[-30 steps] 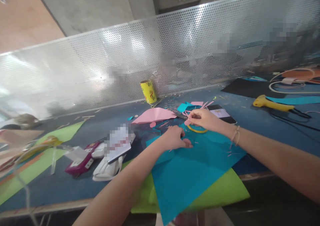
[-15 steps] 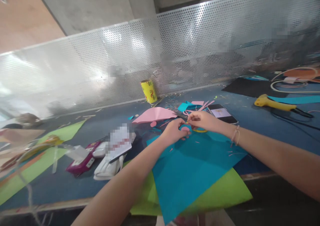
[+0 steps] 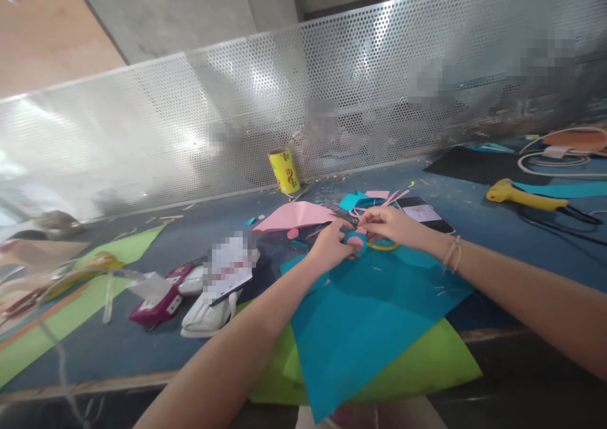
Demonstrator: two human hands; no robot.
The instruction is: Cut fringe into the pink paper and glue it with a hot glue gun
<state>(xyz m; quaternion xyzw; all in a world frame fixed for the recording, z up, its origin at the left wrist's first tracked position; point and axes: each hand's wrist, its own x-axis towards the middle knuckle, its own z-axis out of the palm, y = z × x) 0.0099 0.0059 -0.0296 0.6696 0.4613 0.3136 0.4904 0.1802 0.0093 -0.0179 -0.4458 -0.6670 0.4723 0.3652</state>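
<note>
Between thumb and fingers, my left hand (image 3: 332, 245) holds a small blue paper disc (image 3: 360, 238) that has a pink round piece (image 3: 353, 246) on it. My right hand (image 3: 379, 224) is closed in a pinch at the disc's upper right edge; a tiny pinkish bit shows at the fingertips. Below both hands spreads a large blue sheet (image 3: 365, 315), lying over a green sheet (image 3: 427, 366). Scissors with a yellow handle (image 3: 384, 247) lie beneath my right hand, partly hidden. Behind my left hand rests a cut pink sheet (image 3: 296, 216), with a small pink circle (image 3: 293, 233) beside it.
A phone (image 3: 425, 215) lies beyond my right wrist. Farther right is a yellow glue gun (image 3: 526, 197) with a black cord. A yellow roll (image 3: 284, 172) stands by the perforated metal screen (image 3: 227, 125). To the left sit a purple power strip (image 3: 159, 302) and a white case (image 3: 206, 318).
The small blue disc now shows more fully between my hands, and the pinch of my right hand has shifted slightly. The whole view has moved a little.
</note>
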